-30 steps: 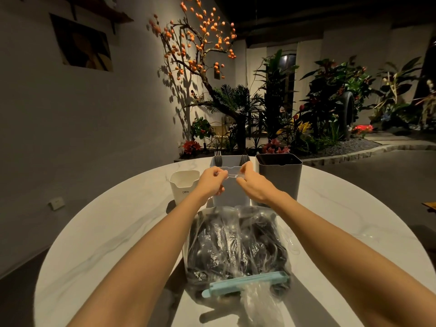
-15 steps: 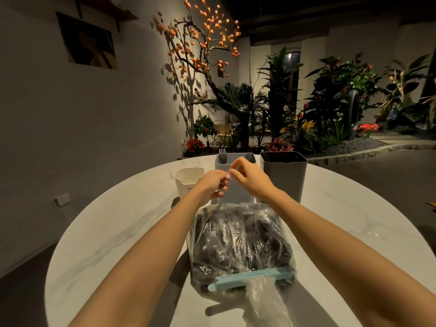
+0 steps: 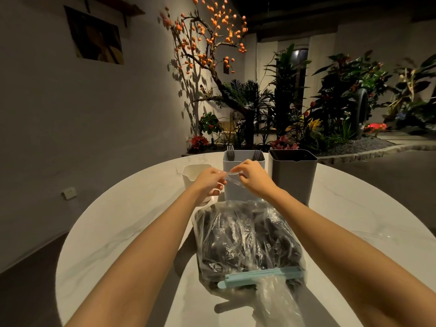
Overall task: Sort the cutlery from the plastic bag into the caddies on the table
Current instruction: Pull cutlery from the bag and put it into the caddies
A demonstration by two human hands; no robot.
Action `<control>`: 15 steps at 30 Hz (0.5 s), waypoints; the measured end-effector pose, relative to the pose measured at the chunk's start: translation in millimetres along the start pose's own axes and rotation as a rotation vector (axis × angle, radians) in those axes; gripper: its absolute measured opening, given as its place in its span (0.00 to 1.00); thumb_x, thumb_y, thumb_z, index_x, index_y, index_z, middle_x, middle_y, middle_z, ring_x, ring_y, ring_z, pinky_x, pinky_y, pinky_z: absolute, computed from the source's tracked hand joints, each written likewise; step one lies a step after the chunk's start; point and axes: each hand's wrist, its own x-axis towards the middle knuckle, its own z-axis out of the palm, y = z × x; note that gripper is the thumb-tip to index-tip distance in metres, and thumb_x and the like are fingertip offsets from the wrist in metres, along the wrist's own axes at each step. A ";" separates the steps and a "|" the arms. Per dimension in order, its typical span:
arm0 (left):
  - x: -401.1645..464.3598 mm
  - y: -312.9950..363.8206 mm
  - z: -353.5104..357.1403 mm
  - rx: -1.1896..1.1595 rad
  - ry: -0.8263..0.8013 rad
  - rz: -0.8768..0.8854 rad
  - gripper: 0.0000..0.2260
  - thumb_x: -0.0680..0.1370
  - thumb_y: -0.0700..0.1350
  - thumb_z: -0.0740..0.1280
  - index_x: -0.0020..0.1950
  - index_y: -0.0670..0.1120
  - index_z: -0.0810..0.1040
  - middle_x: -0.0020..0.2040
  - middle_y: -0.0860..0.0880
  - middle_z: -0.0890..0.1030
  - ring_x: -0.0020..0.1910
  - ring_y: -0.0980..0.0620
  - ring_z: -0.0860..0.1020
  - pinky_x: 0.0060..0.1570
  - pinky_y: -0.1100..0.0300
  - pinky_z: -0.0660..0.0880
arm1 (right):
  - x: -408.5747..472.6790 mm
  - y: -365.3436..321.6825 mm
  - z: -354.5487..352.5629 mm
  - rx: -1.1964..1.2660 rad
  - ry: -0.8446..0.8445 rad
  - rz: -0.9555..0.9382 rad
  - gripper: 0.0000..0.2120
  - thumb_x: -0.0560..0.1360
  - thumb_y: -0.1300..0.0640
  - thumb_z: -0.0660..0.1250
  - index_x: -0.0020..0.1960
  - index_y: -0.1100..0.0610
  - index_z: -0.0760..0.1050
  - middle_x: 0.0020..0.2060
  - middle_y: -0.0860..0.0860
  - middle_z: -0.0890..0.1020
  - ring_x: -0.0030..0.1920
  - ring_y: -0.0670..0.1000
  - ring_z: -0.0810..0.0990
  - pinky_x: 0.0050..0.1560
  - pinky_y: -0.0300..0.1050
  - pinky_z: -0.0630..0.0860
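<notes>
Filling the table (image 3: pixel 118 232) centre, the clipped bag (image 3: pixel 247 241) looks soft and slippery. At twelve o'clock, before the caddies (image 3: pixel 243 180), both hands (image 3: pixel 210 180) (image 3: pixel 253 177) pinch a clear wrapper (image 3: pixel 232 178): light, flimsy, best held at its ends.
</notes>
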 end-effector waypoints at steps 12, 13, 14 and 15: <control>16.8 -4.1 -35.0 0.231 0.747 0.171 0.06 0.81 0.43 0.61 0.45 0.44 0.73 0.42 0.47 0.76 0.41 0.51 0.73 0.34 0.64 0.67 | 6.2 -4.2 22.4 0.136 0.029 0.079 0.13 0.78 0.61 0.58 0.55 0.55 0.81 0.53 0.52 0.83 0.51 0.51 0.79 0.53 0.50 0.78; 18.7 -3.6 -35.9 0.219 0.769 0.196 0.05 0.81 0.44 0.62 0.46 0.45 0.74 0.42 0.48 0.76 0.42 0.51 0.74 0.37 0.63 0.69 | 7.2 -5.0 23.7 0.135 0.034 0.079 0.13 0.78 0.61 0.58 0.55 0.55 0.81 0.52 0.51 0.83 0.51 0.51 0.79 0.53 0.50 0.78; 21.8 -3.9 -36.7 0.215 0.788 0.220 0.05 0.81 0.44 0.62 0.47 0.45 0.74 0.43 0.48 0.76 0.42 0.51 0.74 0.39 0.62 0.70 | 8.5 -5.3 25.4 0.135 0.038 0.079 0.13 0.79 0.61 0.58 0.54 0.55 0.81 0.52 0.51 0.83 0.51 0.51 0.79 0.52 0.50 0.78; 23.4 -3.9 -37.8 0.226 0.801 0.244 0.05 0.81 0.44 0.63 0.47 0.45 0.74 0.42 0.49 0.76 0.42 0.52 0.74 0.40 0.61 0.70 | 9.0 -5.8 26.5 0.136 0.036 0.079 0.13 0.79 0.60 0.58 0.54 0.54 0.80 0.52 0.50 0.83 0.51 0.51 0.80 0.52 0.50 0.78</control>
